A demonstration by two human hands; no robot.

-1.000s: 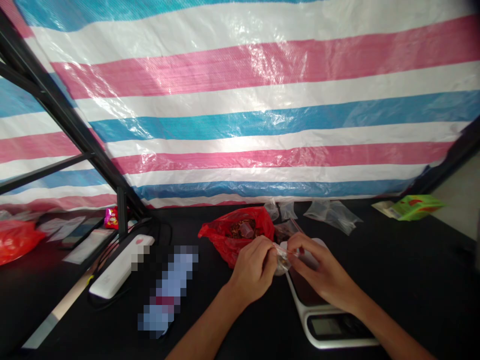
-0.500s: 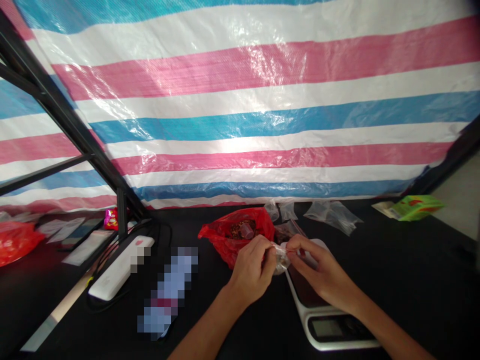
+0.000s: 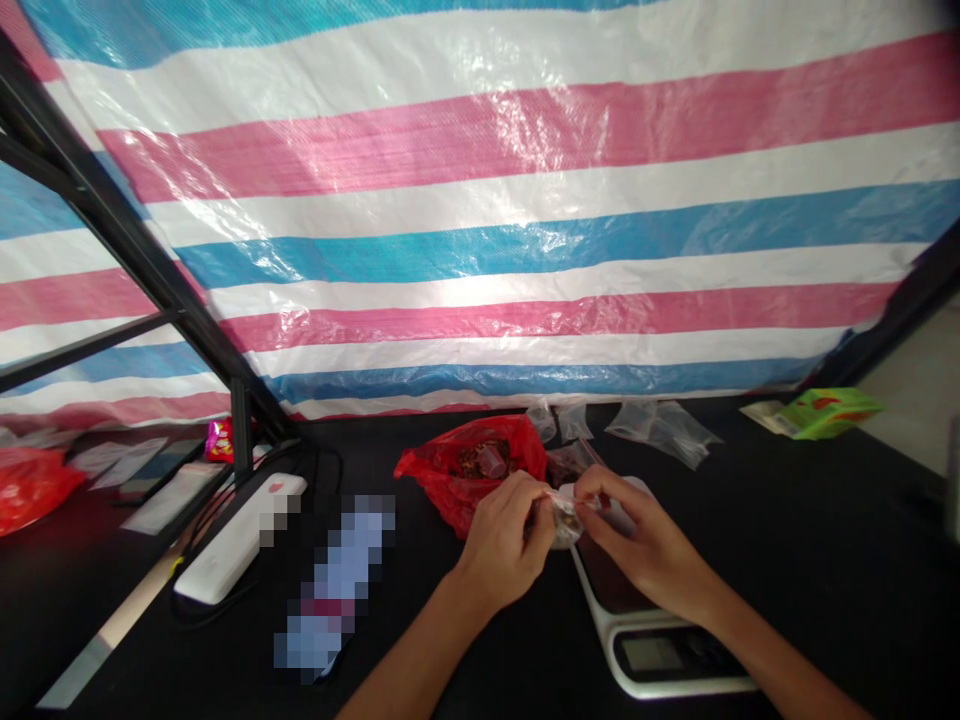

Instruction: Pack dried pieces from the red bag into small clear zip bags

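My left hand [image 3: 504, 535] pinches one side of a small clear plastic bag [image 3: 565, 527] with something brownish inside. At the bag's other edge, my right hand [image 3: 636, 530] has its thumb and fingertips closed on the plastic. The bag is held over the left edge of a white kitchen scale [image 3: 624, 640] with a dark plate, which my right hand and forearm partly cover. Just behind my left hand lies an open red plastic bag [image 3: 439, 465], holding small brown pieces and a little clear cup [image 3: 492, 462].
Clear plastic bags [image 3: 660, 428] lie along the back, with a green packet [image 3: 832, 413] to the right. A white power strip [image 3: 240, 545] with cables and a blurred bluish object [image 3: 341, 580] are on the left. A black metal frame [image 3: 241, 430] and striped sheet [image 3: 525, 240] stand behind.
Both hands stay almost in place on the small clear bag. My right fingertips have shifted very slightly along its edge, and the view has moved a little.
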